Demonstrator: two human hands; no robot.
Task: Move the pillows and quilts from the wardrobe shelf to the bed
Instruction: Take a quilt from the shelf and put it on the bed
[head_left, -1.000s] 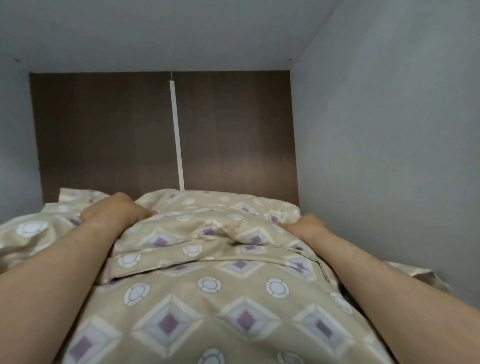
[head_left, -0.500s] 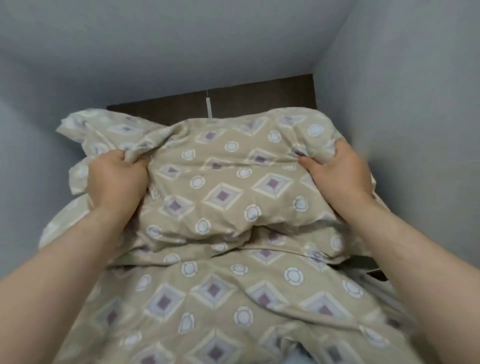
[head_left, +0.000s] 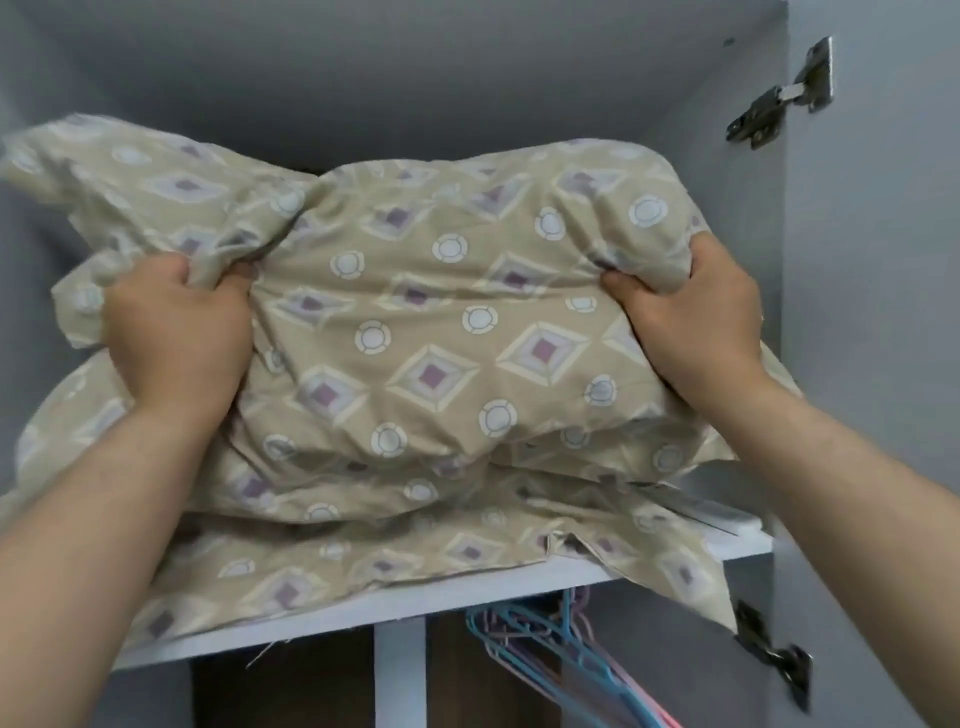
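Note:
A beige pillow (head_left: 431, 322) with purple diamonds and white circles is raised above the white wardrobe shelf (head_left: 395, 603). My left hand (head_left: 176, 332) is shut on its left side. My right hand (head_left: 691, 317) is shut on its upper right corner. Under it lies more bedding (head_left: 395, 551) of the same print on the shelf, with a corner hanging over the shelf's front edge at the right. How many pieces lie beneath is hidden.
Grey wardrobe walls close in on both sides and above. Metal door hinges (head_left: 779, 104) sit on the right panel, another hinge (head_left: 774, 660) lower down. Blue and pink hangers (head_left: 561, 654) hang below the shelf beside a white divider (head_left: 400, 675).
Both hands have pulled the pillow up and toward me, out from deep in the shelf. The view has backed away, so the shelf's front edge, hangers and hinges now show.

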